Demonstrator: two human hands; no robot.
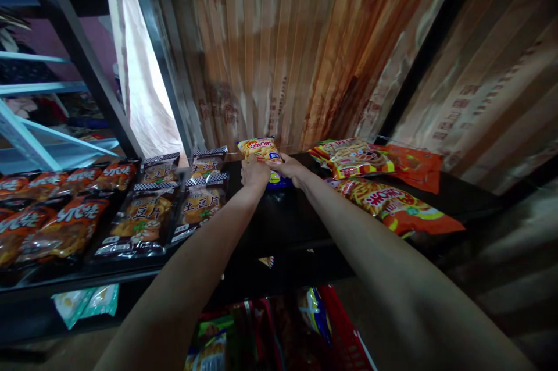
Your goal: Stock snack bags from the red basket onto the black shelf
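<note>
Both arms reach forward over a black shelf (pixel 296 225) to a yellow and blue snack bag (pixel 259 147) near its back edge. My left hand (pixel 255 172) is closed on the bag's left side. My right hand (pixel 293 167) grips the right side, its fingers partly hidden by the bag. The bag leans upright with its printed front toward me. To the left lie dark clear-front packs of potato slices (pixel 146 214) in two columns. On the right rest a red and yellow snack bag (pixel 355 159) and an orange snack bag (pixel 392 202).
Orange-labelled snack packs (pixel 70 220) fill the shelf's far left. Below the shelf front is a red basket (pixel 344 324) with several packaged snacks. Green packets (pixel 87 301) show under the left shelf edge. A pleated brown sheet (pixel 261 57) hangs behind the shelf.
</note>
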